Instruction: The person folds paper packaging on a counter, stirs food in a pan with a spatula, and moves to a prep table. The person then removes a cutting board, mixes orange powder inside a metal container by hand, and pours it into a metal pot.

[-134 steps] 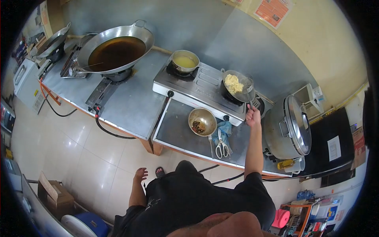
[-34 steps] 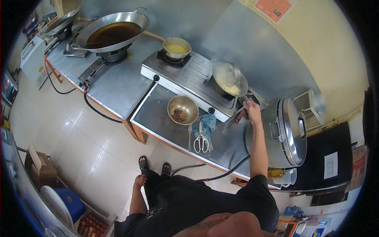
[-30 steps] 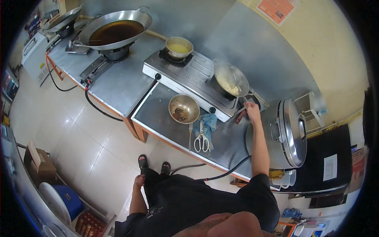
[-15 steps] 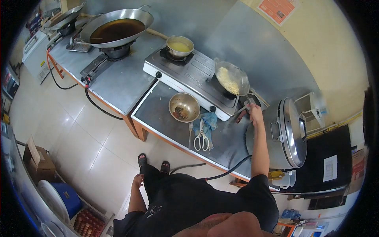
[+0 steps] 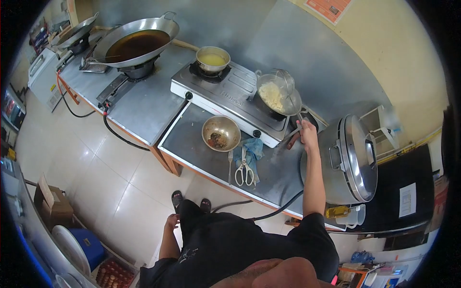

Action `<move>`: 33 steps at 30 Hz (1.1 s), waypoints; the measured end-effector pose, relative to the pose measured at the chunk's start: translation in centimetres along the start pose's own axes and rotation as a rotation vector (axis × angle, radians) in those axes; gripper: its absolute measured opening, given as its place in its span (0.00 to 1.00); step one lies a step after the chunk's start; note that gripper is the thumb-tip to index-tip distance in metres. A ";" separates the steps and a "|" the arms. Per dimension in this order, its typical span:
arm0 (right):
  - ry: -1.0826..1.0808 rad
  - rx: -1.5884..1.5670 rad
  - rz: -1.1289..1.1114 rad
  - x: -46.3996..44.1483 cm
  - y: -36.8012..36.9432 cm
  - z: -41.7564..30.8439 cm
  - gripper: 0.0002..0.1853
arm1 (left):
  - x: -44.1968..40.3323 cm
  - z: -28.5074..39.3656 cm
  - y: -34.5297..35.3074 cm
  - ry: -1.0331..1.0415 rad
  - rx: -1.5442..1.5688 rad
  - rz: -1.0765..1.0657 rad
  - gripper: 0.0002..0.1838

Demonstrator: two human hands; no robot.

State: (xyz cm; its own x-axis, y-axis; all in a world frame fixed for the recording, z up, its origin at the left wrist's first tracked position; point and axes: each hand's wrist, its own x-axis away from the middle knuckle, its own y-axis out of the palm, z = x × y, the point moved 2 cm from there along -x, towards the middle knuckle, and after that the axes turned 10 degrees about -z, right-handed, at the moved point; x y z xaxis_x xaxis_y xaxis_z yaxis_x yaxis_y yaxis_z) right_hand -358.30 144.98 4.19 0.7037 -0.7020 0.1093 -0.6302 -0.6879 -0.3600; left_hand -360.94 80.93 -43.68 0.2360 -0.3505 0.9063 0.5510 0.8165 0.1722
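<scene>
My right hand (image 5: 308,134) is wrapped around the handle of a wire mesh strainer (image 5: 284,80). Its round basket is tilted over a pan (image 5: 294,103) on the stove's right burner. Pale yellow noodles (image 5: 271,96) lie in this pan, seen through some blur. Below that hand, a brown-handled utensil (image 5: 293,140) rests at the stove's end. My left hand (image 5: 172,221) hangs beside my thigh, fingers loosely bent and holding nothing I can see. In front of the stove (image 5: 230,96) stands a steel bowl (image 5: 221,126) with dark brown-red seasoning at its bottom.
White-handled scissors (image 5: 244,173) lie on a blue cloth (image 5: 253,150) beside a fork (image 5: 230,168). A small pot (image 5: 213,58) of yellowish liquid sits on the left burner. Farther left is a large wok (image 5: 163,31) of dark oil; a big lidded steel pot (image 5: 336,158) stands right.
The strainer's basket has risen and tilted up off the noodles, toward the pan's far side. My right hand has turned slightly with it; my left hand stays low. The view has shifted a little.
</scene>
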 end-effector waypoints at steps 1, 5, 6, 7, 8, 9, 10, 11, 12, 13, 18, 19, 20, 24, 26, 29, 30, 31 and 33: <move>-0.017 0.012 -0.006 -0.2 0.0 0.3 0.20 | 0.9 0.4 0.4 -0.008 -0.003 -0.002 0.17; -0.035 0.177 -0.020 -1.3 0.6 2.2 0.19 | 2.0 1.1 1.0 -0.033 -0.069 -0.002 0.17; -0.065 0.239 -0.013 -1.5 0.6 2.6 0.19 | 2.2 1.2 1.1 -0.044 -0.088 0.001 0.18; -0.096 0.302 -0.006 -1.8 0.5 2.9 0.19 | 2.3 1.6 1.0 -0.054 -0.106 0.005 0.18; -0.161 0.327 0.037 -2.1 0.1 2.8 0.19 | 2.4 2.1 1.0 -0.048 -0.106 0.006 0.19; -0.224 0.353 0.078 -2.4 -0.4 2.6 0.19 | 2.5 2.4 0.9 -0.043 -0.103 0.008 0.19; -0.286 0.380 0.119 -2.5 -0.9 2.5 0.19 | 2.6 2.6 0.8 -0.041 -0.100 0.009 0.19; -0.255 0.405 0.130 -2.9 -1.6 2.5 0.19 | 2.5 3.0 0.7 -0.045 -0.115 0.029 0.19; -0.225 0.430 0.141 -3.6 -2.5 2.5 0.18 | 2.4 3.2 0.6 -0.047 -0.111 0.032 0.20; -0.197 0.456 0.154 -4.2 -3.1 2.4 0.18 | 2.1 3.5 0.3 -0.047 -0.107 0.034 0.20; -0.207 0.642 0.215 -5.8 -2.6 3.3 0.19 | 0.9 5.0 -0.8 0.036 -0.106 0.026 0.18; -0.210 0.697 0.245 -5.9 -2.3 3.6 0.19 | 0.8 5.3 -0.8 0.047 -0.090 0.023 0.18; -0.198 0.639 0.199 -5.9 -2.3 4.0 0.19 | 0.8 5.4 -0.9 0.056 -0.074 0.021 0.18; -0.112 0.456 0.039 -5.0 -3.7 4.6 0.18 | 0.9 5.4 -1.0 0.089 -0.050 0.026 0.17; -0.168 0.381 0.008 -4.1 -4.7 5.0 0.18 | 1.3 5.2 -0.9 0.057 -0.050 0.031 0.17; -0.163 0.422 0.026 -1.2 -4.9 3.4 0.17 | 1.9 4.8 -0.8 0.004 -0.077 0.034 0.17; -0.175 0.408 0.024 -0.3 -5.0 3.0 0.17 | 2.1 4.6 -0.8 -0.014 -0.091 0.035 0.17; -0.178 0.430 0.012 1.1 -4.6 1.9 0.17 | 2.3 4.5 -0.8 -0.017 -0.100 0.035 0.18; -0.185 0.475 -0.012 3.5 -3.4 -0.1 0.17 | 2.7 4.0 -0.8 -0.025 -0.116 0.037 0.18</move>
State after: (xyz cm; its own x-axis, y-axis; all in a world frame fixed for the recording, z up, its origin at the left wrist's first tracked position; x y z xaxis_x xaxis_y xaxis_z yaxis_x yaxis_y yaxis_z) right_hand -353.74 144.87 5.88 0.7835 -0.6205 -0.0342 -0.4330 -0.5056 -0.7462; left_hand -363.98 81.15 -39.82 0.2386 -0.3078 0.9211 0.6311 0.7700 0.0938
